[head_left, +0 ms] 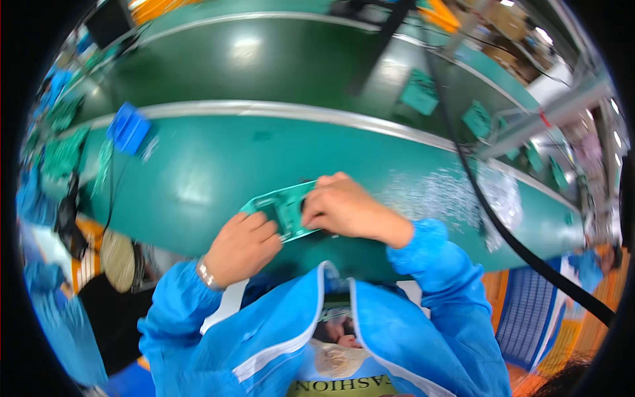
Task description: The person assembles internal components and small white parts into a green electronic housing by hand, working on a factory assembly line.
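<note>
A flat, light green plastic housing [289,210] with raised edges and cut-out recesses lies in front of me on the green work surface. My left hand [243,246] is closed on its near left end, fingers curled over the edge. Over the right end, my right hand [344,206] has its fingers pinched together against the housing. Whatever sits between those fingertips is hidden; a small dark patch shows beside them.
Many small clear pieces [433,195] are scattered to the right, beside a clear plastic bag [499,198]. A black cable [503,228] hangs across the right side. At the far left stands a blue bin [128,129]. Beyond a metal rail, green parts [419,92] lie on a conveyor [291,63].
</note>
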Demonstrator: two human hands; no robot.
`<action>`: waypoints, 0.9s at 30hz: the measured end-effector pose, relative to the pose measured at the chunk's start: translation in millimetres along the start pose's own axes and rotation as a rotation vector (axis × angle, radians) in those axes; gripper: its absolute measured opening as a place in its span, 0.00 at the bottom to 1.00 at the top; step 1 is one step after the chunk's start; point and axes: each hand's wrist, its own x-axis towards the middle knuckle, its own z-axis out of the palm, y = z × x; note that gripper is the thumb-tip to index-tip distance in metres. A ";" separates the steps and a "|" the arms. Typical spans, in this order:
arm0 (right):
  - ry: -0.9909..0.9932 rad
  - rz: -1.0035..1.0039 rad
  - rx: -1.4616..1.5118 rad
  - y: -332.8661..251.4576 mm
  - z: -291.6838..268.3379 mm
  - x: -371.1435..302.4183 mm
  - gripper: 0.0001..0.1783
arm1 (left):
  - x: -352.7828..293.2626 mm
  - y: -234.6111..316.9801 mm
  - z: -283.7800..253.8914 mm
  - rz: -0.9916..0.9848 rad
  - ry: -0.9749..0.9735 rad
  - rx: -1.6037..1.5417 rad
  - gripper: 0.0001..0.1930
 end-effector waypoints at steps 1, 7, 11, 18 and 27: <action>0.043 -0.022 0.011 0.2 0.5 -4.6 0.06 | -0.1 0.7 -1.1 0.008 0.007 0.001 0.08; 0.358 -0.001 -0.050 -21.0 -34.9 -78.2 0.09 | 7.5 -14.0 -16.9 -0.002 0.043 0.007 0.11; 0.667 0.108 -0.022 2.7 -47.0 -160.9 0.12 | 41.2 -45.0 -20.3 -0.036 0.087 0.079 0.11; 1.056 0.508 0.076 47.2 9.8 -249.3 0.07 | 154.4 -109.8 13.3 -0.044 0.226 0.132 0.09; 1.272 0.645 0.036 58.5 50.6 -269.4 0.08 | 290.0 -141.7 89.9 -0.023 0.327 0.102 0.08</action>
